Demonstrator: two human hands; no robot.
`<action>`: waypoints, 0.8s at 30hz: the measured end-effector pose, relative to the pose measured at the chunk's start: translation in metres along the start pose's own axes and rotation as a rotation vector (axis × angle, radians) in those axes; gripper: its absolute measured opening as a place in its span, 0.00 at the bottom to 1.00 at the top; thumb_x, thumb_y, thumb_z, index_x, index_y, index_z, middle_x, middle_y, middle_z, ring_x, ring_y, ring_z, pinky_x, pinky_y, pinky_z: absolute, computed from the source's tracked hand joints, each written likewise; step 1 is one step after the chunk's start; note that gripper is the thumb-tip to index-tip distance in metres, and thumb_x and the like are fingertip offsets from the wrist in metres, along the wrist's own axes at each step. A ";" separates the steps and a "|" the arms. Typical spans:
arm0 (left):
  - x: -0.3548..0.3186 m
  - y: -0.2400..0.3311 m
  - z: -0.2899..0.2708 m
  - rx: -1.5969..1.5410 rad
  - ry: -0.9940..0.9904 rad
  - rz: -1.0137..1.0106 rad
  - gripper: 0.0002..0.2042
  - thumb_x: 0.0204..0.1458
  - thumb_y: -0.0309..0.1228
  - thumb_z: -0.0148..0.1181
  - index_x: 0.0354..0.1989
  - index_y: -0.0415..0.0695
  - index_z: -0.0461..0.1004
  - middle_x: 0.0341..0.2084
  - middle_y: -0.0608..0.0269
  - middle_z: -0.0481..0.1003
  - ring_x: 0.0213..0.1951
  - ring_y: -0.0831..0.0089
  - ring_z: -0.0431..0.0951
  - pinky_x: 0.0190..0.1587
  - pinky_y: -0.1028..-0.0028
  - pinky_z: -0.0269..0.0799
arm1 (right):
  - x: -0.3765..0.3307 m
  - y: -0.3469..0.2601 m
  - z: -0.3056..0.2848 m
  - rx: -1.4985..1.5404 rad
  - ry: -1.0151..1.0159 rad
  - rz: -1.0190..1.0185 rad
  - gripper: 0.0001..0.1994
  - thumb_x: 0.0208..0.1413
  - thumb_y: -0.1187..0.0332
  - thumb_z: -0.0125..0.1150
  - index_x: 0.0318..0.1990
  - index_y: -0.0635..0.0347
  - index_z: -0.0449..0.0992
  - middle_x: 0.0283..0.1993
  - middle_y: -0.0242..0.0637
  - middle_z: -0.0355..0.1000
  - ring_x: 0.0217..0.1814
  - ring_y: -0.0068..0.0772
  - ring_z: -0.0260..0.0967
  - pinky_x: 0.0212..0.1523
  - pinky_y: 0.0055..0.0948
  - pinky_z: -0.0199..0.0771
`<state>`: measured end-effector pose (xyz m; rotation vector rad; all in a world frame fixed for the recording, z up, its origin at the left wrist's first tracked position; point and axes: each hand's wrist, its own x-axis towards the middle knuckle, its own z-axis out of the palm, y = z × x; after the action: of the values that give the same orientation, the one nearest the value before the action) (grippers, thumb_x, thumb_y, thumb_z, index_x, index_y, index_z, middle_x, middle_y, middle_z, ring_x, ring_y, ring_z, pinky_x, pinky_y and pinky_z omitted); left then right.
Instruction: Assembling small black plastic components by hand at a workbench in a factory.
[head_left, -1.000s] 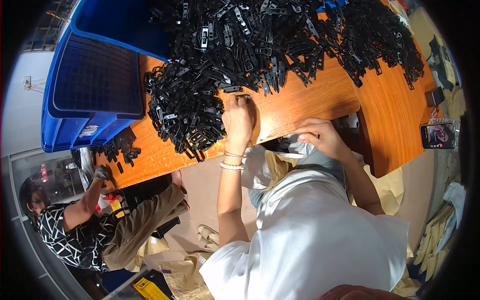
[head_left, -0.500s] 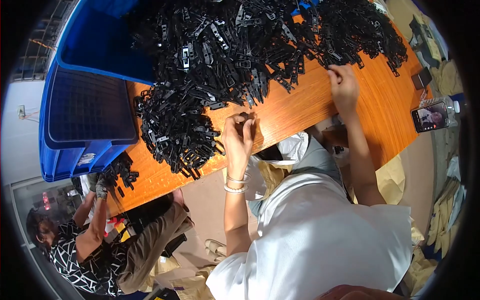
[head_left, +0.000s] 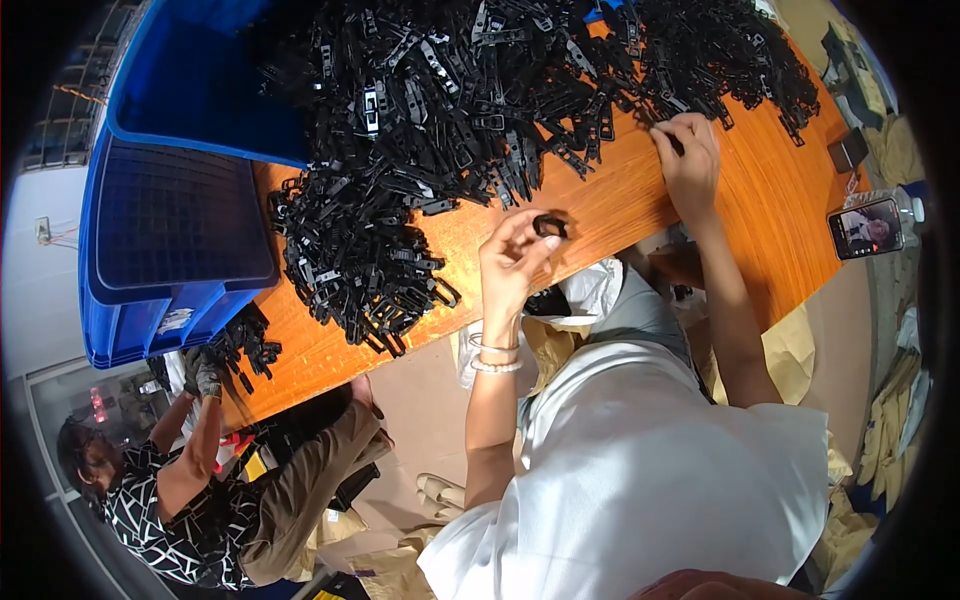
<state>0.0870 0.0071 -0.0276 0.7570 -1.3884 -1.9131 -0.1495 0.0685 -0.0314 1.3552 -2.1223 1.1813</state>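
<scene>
Workshop, wooden table (head_left: 610, 205), heaped black parts (head_left: 450, 90), blue crates (head_left: 185, 215), co-worker (head_left: 190, 510) (gloved)

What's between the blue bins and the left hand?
A heap of black parts, then a narrow bare strip of wooden tabletop just before the left hand. Shows in the head view.

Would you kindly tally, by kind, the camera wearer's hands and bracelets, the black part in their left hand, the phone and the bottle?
Hands (left hand, right hand): 2
Bracelets: 2
Held black part: 1
Phone: 1
Bottle: 1
Total: 7, leaving out the heaped black parts, too tangled to count.
</scene>
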 end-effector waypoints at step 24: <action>0.013 0.007 0.030 -0.746 -0.453 -0.372 0.15 0.54 0.29 0.40 0.42 0.27 0.63 0.22 0.48 0.70 0.15 0.69 0.71 0.14 0.79 0.67 | -0.013 -0.054 -0.038 0.593 -0.423 -0.299 0.15 0.34 0.84 0.48 0.31 0.57 0.74 0.44 0.42 0.63 0.44 0.37 0.62 0.40 0.27 0.64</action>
<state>0.0567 0.0126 -0.0135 0.2189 -0.6565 -2.7642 -0.1016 0.0956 0.0067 2.2651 -1.7721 1.5693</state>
